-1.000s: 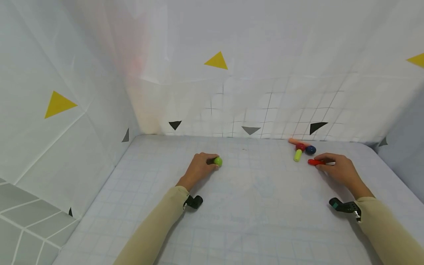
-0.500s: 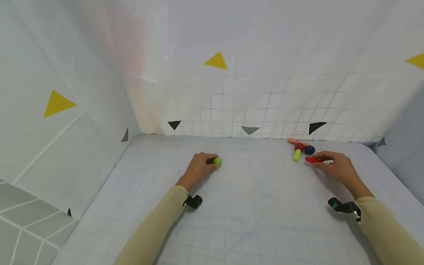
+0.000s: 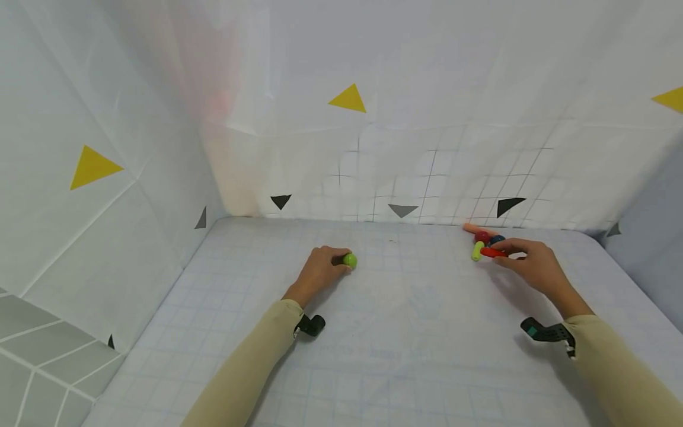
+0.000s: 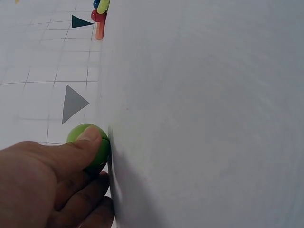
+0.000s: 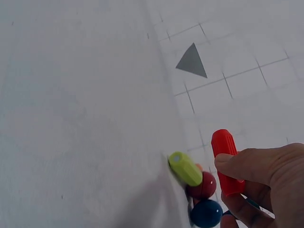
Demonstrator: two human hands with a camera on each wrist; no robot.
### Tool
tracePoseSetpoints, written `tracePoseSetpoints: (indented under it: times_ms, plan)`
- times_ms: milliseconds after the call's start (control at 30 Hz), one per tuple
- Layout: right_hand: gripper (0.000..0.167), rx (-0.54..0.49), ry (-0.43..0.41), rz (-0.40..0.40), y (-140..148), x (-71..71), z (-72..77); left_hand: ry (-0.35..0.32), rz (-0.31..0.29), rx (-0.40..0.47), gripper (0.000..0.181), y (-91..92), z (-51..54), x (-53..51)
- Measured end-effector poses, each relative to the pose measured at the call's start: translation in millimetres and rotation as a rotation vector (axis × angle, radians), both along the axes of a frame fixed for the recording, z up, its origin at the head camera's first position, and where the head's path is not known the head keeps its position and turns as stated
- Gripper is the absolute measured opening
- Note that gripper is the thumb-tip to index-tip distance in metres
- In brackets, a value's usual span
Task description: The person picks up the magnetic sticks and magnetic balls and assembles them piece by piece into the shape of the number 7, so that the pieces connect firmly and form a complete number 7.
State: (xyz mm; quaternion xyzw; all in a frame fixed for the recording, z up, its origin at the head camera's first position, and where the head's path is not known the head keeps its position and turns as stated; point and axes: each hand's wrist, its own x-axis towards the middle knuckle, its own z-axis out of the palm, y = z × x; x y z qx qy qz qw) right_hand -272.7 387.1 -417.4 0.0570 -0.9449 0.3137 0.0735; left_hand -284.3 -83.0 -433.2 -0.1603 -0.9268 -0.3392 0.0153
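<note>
With thumb and fingers my left hand pinches a small green ball low at the table, left of centre. My right hand holds a short red ridged stick between thumb and fingers, lifted off the table. Just beyond it lies a small cluster: a yellow-green short stick, a dark red ball, a dark blue ball and an orange stick. In the head view my right fingers partly cover the blue ball.
The white table carries a faint grid and meets a white sheet wall at the back. Yellow, black and grey triangles mark the walls. Each wrist wears a black camera, such as the left wrist camera.
My right hand has lifted the red stick and carried it leftward toward the cluster. My left hand stays where it was, still pinching the green ball.
</note>
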Motion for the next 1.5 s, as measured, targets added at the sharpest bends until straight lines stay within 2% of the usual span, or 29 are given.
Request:
tracePoseSetpoints:
  times_ms: [400,633,800,1000,1233,1500]
  plan:
    - [0.032,-0.017,0.043,0.061,-23,0.5,9.6,-0.008,0.001,-0.004,0.042,0.6,0.5,0.1]
    - [0.033,0.0,0.046,0.066,-27,-0.2,12.0,-0.034,-0.037,0.011,0.041,1.3,3.9,-3.3]
    - [0.034,0.023,0.047,0.065,-28,-1.5,11.1,-0.052,-0.018,0.009,0.043,2.7,5.0,-5.0]
    - [0.035,0.022,0.037,0.065,-32,-2.8,10.0,-0.046,0.007,-0.005,0.042,3.1,3.7,-4.9]
    - [0.034,0.008,0.055,0.072,-44,-2.5,12.9,-0.028,-0.006,-0.036,0.042,2.9,4.9,-3.1]
    - [0.028,-0.021,0.102,0.14,-63,-4.3,13.9,-0.002,-0.001,-0.039,0.042,2.1,3.1,-3.2]
